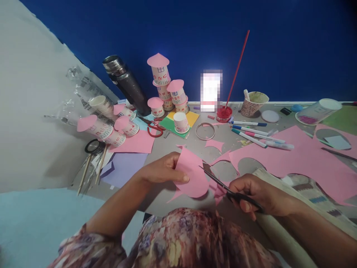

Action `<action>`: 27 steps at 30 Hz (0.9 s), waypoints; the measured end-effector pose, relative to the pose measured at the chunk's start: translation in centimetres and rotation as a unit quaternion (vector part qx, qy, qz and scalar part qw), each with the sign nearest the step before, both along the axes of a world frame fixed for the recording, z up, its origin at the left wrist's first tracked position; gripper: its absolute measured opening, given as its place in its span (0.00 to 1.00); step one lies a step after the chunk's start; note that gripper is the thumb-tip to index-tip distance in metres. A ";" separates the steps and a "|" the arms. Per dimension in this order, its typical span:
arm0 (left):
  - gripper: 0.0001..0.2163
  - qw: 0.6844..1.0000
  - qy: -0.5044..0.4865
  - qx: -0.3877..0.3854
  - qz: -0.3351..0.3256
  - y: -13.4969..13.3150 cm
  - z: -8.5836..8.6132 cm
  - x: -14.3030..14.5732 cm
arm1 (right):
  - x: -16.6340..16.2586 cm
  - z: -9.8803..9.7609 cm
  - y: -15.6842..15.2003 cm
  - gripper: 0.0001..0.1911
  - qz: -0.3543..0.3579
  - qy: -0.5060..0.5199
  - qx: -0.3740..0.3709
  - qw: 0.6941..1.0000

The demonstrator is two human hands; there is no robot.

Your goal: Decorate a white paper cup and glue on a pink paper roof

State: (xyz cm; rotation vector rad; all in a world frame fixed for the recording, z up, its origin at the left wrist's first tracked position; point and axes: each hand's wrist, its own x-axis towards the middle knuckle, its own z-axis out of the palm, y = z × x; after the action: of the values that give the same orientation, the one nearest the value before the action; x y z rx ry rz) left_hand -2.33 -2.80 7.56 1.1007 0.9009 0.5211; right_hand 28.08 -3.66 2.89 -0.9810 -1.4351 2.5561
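Note:
Between thumb and fingers, my left hand (167, 169) grips a piece of pink paper (195, 173) whose lower right edge is rounded. My right hand (249, 193) is wrapped round the handles of a pair of black scissors (220, 182). The scissor tips point left and reach the upper right edge of the paper; I cannot tell whether the blades are cutting into it. Pink scraps lie on the table under and beside the paper. A large pink sheet (295, 156) with round cut-outs spreads to the right of my right hand.
Decorated paper-cup towers (161, 80) with pink cone roofs stand at the back, near a black flask (126, 83). Red-handled scissors (154, 128), a tape ring (205, 131), a red pot (224, 114) with a stick, several markers (251, 130) and a patterned cup (252, 106) surround the work area.

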 end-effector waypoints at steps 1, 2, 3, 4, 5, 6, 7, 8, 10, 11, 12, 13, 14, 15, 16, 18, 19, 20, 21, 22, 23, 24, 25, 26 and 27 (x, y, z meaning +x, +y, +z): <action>0.12 0.997 -0.027 0.000 0.072 -0.7 -0.2 0.3 | 0.0 -0.1 0.0 0.31 -0.010 0.001 0.013 1.000; 0.14 0.989 -0.054 -0.005 0.136 -1.3 -0.5 0.7 | 0.0 -0.2 0.0 0.29 -0.019 0.000 0.023 1.000; 0.15 0.978 -0.075 -0.011 0.194 -2.0 -0.7 1.1 | -0.1 -0.3 -0.1 0.28 -0.027 0.000 0.030 0.999; 0.16 0.966 -0.086 -0.019 0.242 -2.6 -0.9 1.6 | -0.2 -0.4 -0.1 0.27 -0.034 0.001 0.032 0.999; 0.15 0.955 -0.091 -0.021 0.282 -3.1 -1.1 2.1 | -0.3 -0.6 -0.2 0.27 -0.041 0.003 0.033 0.999; 0.15 0.945 -0.093 -0.020 0.313 -3.4 -1.3 2.6 | -0.4 -0.7 -0.3 0.28 -0.046 0.005 0.033 0.998; 0.15 0.938 -0.086 -0.018 0.335 -3.7 -1.4 2.9 | -0.5 -0.9 -0.4 0.29 -0.050 0.008 0.036 0.998; 0.15 0.934 -0.074 -0.012 0.350 -3.9 -1.5 3.2 | -0.6 -1.1 -0.5 0.29 -0.054 0.010 0.040 0.998; 0.15 0.930 -0.049 -0.005 0.364 -3.9 -1.5 3.5 | -0.7 -1.4 -0.6 0.30 -0.062 0.016 0.044 0.997; 0.15 0.930 -0.038 -0.004 0.366 -3.8 -1.4 3.6 | -0.7 -1.6 -0.6 0.30 -0.066 0.020 0.044 0.997; 0.16 0.929 -0.031 -0.006 0.368 -3.7 -1.3 3.6 | -0.7 -1.7 -0.7 0.31 -0.070 0.023 0.043 0.996; 0.16 0.930 -0.024 -0.008 0.367 -3.6 -1.2 3.5 | -0.7 -1.7 -0.7 0.31 -0.074 0.025 0.040 0.996; 0.15 0.930 -0.019 -0.010 0.366 -3.5 -1.1 3.5 | -0.7 -1.7 -0.7 0.31 -0.076 0.025 0.037 0.996; 0.15 0.931 -0.014 -0.012 0.366 -3.4 -1.0 3.5 | -0.7 -1.7 -0.7 0.31 -0.078 0.024 0.034 0.996; 0.15 0.930 -0.011 -0.012 0.366 -3.4 -0.9 3.5 | -0.8 -1.6 -0.7 0.30 -0.079 0.022 0.031 0.996; 0.15 0.930 -0.007 -0.017 0.366 -3.3 -0.8 3.5 | -0.8 -1.3 -0.7 0.28 -0.083 0.017 0.030 0.996; 0.15 0.930 -0.005 -0.019 0.366 -3.3 -0.8 3.5 | -0.9 -1.1 -0.7 0.26 -0.088 0.012 0.032 0.996; 0.15 0.930 -0.002 -0.020 0.367 -3.2 -0.7 3.6 | -0.9 -0.9 -0.7 0.24 -0.091 0.006 0.033 0.995; 0.15 0.930 0.002 -0.019 0.368 -3.2 -0.7 3.6 | -0.9 -0.8 -0.7 0.23 -0.092 0.000 0.037 0.995; 0.15 0.930 0.006 -0.018 0.366 -3.2 -0.6 3.6 | -0.9 -0.6 -0.7 0.22 -0.089 -0.006 0.040 0.995; 0.15 0.932 0.010 -0.017 0.363 -3.2 -0.5 3.5 | -0.9 -0.5 -0.7 0.21 -0.084 -0.011 0.044 0.995; 0.15 0.934 0.013 -0.015 0.358 -3.2 -0.4 3.5 | -0.9 -0.4 -0.7 0.22 -0.075 -0.012 0.049 0.996; 0.15 0.936 0.017 -0.013 0.351 -3.2 -0.4 3.4 | -0.9 -0.3 -0.7 0.23 -0.066 -0.012 0.052 0.996; 0.15 0.939 0.022 -0.012 0.343 -3.1 -0.3 3.4 | -0.9 -0.3 -0.6 0.25 -0.060 -0.012 0.054 0.997; 0.15 0.942 0.027 -0.011 0.335 -3.1 -0.2 3.3 | -0.8 -0.3 -0.6 0.27 -0.056 -0.009 0.056 0.997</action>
State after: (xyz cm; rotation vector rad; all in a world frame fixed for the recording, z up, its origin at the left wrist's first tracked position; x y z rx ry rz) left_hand 1.01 -5.90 7.32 0.7683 1.3327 1.0390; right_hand 27.25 -4.26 2.62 -1.0394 -1.4662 2.3672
